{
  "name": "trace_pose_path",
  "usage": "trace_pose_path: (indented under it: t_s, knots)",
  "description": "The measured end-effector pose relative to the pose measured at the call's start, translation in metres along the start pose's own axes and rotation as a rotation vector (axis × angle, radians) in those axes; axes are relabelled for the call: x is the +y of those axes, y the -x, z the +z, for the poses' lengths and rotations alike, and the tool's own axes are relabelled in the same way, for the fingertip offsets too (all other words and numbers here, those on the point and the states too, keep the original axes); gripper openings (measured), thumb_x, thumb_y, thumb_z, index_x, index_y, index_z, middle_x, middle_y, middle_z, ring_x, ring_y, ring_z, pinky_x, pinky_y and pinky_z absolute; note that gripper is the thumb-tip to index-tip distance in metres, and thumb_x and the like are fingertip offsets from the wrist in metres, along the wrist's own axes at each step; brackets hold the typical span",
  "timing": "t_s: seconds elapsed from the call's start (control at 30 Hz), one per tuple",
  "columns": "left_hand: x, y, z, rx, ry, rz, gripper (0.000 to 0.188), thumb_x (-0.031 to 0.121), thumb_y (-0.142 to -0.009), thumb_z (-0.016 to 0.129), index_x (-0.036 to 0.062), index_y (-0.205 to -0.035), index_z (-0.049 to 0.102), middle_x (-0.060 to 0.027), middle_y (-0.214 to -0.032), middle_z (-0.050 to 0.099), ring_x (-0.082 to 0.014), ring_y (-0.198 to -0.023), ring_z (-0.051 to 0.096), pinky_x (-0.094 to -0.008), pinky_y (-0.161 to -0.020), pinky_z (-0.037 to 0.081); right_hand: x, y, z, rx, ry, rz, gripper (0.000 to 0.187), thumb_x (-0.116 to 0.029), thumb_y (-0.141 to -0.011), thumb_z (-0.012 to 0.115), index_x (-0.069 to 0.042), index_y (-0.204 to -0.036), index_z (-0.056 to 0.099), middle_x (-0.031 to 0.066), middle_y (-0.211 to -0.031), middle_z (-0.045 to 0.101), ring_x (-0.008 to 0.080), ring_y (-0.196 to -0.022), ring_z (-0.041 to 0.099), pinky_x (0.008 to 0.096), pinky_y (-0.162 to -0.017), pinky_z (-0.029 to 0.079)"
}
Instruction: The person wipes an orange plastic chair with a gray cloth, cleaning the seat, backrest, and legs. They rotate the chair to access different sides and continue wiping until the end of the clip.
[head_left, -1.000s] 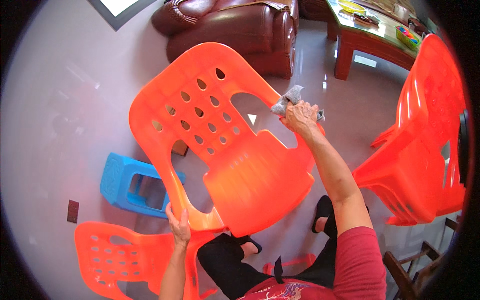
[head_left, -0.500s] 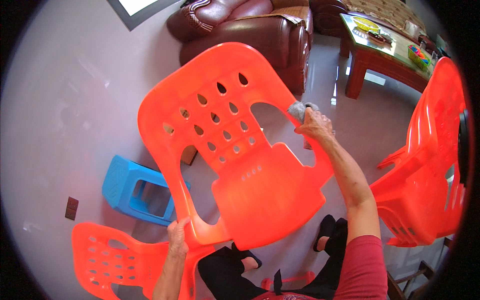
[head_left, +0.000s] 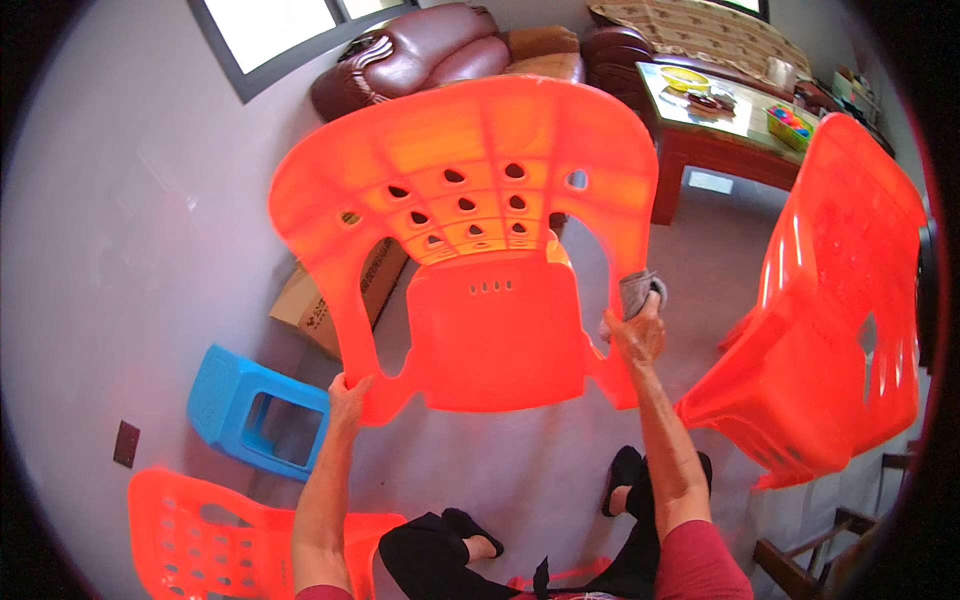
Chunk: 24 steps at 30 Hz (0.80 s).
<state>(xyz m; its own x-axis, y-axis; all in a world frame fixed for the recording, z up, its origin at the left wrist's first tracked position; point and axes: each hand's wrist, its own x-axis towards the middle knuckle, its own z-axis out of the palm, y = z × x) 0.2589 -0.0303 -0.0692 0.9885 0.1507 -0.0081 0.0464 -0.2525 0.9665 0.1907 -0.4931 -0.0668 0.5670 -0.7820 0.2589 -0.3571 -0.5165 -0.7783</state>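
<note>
In front of me, a red-orange plastic armchair with drop-shaped holes in its back is held up, its backrest leaning away. My left hand is closed round the front of its left armrest. On the opposite side, my right hand presses a grey cloth against the chair's right edge, where backrest meets armrest. The fingers of that hand are bent round the cloth and partly hidden. I cannot see the chair's legs.
A matching chair stands at the right, another at the lower left. Beside the wall are a blue stool and a cardboard box. Farther back stand a brown leather sofa and a low table. Dark wooden furniture is at lower right.
The held chair has swung round to face me more squarely, its backrest tipping farther away. My right hand and the cloth appear lower along its edge. The whole view has shifted, uncovering more of the box.
</note>
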Motion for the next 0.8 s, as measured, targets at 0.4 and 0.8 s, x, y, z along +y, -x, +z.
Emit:
trace_pose_path:
  t_s: [0.4, 0.8]
  knots:
    - [0.171, 0.202, 0.019, -0.239, 1.115, -0.080, 0.079, 0.057, -0.084, 0.054, 0.0013, -0.137, 0.034, -0.0153, -0.139, 0.041, -0.0310, -0.126, 0.040, -0.0477, -0.104, 0.034, 0.075, 0.208, 0.034, -0.078, -0.356, 0.043, 0.055, -0.024, -0.071, 0.075, -0.005, -0.113, 0.046, 0.0191, -0.089, 0.063, 0.0393, -0.083, 0.062, 0.0450, -0.068, 0.048]
    - [0.042, 0.291, -0.008, 0.256, 1.030, -0.292, 0.045, 0.029, -0.091, 0.048, -0.0002, -0.126, 0.047, -0.0156, -0.126, 0.054, -0.0311, -0.113, 0.053, -0.0446, -0.099, 0.040, 0.104, 0.194, -0.061, -1.467, -0.495, 0.222, 0.029, -0.001, -0.077, 0.053, -0.003, -0.105, 0.062, 0.0039, -0.074, 0.058, 0.0125, -0.062, 0.055, 0.0269, -0.054, 0.044]
